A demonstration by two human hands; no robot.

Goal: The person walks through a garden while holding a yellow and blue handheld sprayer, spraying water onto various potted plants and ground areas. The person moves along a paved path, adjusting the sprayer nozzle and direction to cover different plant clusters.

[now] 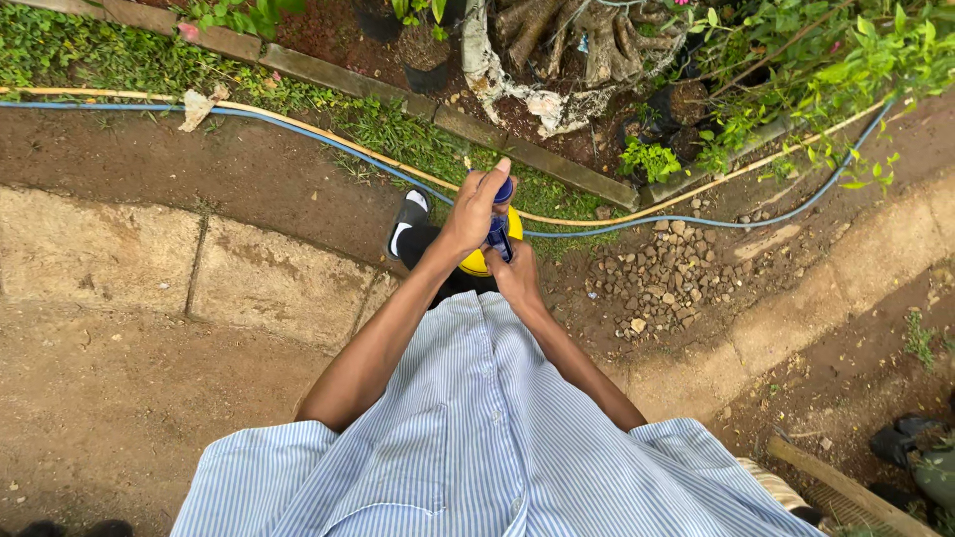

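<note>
Paved ground [119,259] of worn stone slabs and packed earth fills the left and lower part of the frame. A garden bed [557,60] with roots, pots and leafy plants runs along the top behind a low stone kerb [338,72]. Two hoses cross the upper half: a blue hose [298,129] and a yellow hose [288,121] lying just beside it. A patch of loose gravel [667,273] sits right of centre.

The person's blue-and-white striped shirt [477,438] takes up the bottom centre, with both bare arms reaching up toward the middle of the frame. One black-and-white shoe [408,221] shows just left of the hands.

At centre frame stands a yellow sprayer bottle [476,264], mostly hidden behind the hands, with a dark blue pump handle [500,224] rising from it. The left hand [473,214] is closed over the top of the handle, fingers [495,177] wrapped down around it. The right hand [517,276] sits lower, its fingers curled against the neck where handle meets bottle.

The bottle looks like rigid plastic, smooth and possibly slippery if wet; its weight would depend on how full it is, which cannot be told here. The handle is stiff and narrow, best gripped at its top knob, with the neck as the steadying hold.
</note>
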